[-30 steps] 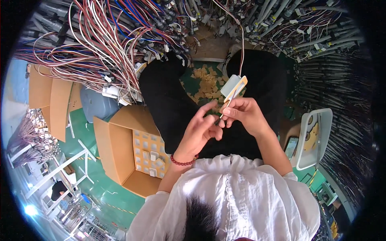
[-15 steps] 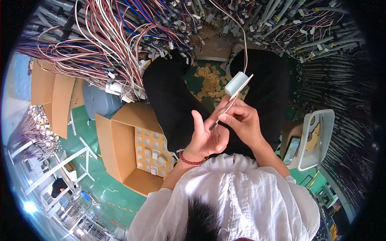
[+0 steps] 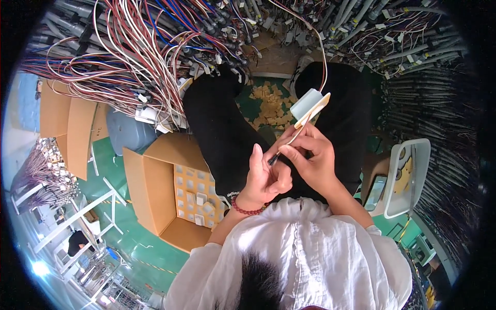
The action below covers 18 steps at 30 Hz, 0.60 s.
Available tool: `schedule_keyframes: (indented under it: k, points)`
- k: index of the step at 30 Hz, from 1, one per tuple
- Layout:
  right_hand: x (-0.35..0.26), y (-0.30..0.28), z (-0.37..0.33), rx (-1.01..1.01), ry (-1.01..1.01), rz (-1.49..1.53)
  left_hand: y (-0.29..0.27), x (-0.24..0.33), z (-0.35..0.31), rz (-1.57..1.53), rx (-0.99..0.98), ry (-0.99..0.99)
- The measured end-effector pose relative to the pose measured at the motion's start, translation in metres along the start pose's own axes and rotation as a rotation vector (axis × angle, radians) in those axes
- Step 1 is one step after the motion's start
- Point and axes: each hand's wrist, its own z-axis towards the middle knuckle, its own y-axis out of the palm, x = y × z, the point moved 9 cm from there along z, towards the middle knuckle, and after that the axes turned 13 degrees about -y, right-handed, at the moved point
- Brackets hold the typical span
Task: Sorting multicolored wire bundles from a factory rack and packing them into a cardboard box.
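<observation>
A small white boxy part (image 3: 306, 105) with a flat, pale rim is held up in front of my lap, tilted. Thin brown and white wires (image 3: 324, 59) run from it toward the far bundles, and a short length comes down between my hands. My right hand (image 3: 314, 157) pinches that length between thumb and fingers, just below the part. The dark wire end (image 3: 274, 159) lies against the curled fingers of my left hand (image 3: 266, 175), whose thumb stands up and apart. How the fingertips bear on the part from behind is hidden.
At my left, an open cardboard box (image 3: 150, 196) contains white pieces in a tan divider. Beyond it stands a blue-grey stool (image 3: 129, 129). Wire bundles (image 3: 139, 62) crowd the far side and right. Tan scraps (image 3: 271, 106) litter the floor. A clear bin (image 3: 395, 211) sits at right.
The white part has turned and shifted slightly right, so more of its pale rim shows. Its wires have swung right. My hands stay in nearly the same place.
</observation>
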Motion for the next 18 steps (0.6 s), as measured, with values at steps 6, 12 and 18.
schedule_keyframes:
  k: [6,12,18]
  points:
    - [-0.003,0.002,0.000,-0.012,-0.024,0.008,-0.005,-0.001,0.002,-0.043,0.012,-0.002]
    - [0.000,0.004,-0.001,-0.015,-0.019,-0.022,-0.005,-0.002,0.003,-0.011,0.059,0.006]
    - [-0.009,0.002,-0.004,0.029,-0.185,-0.102,-0.008,0.002,0.001,0.017,0.107,0.034]
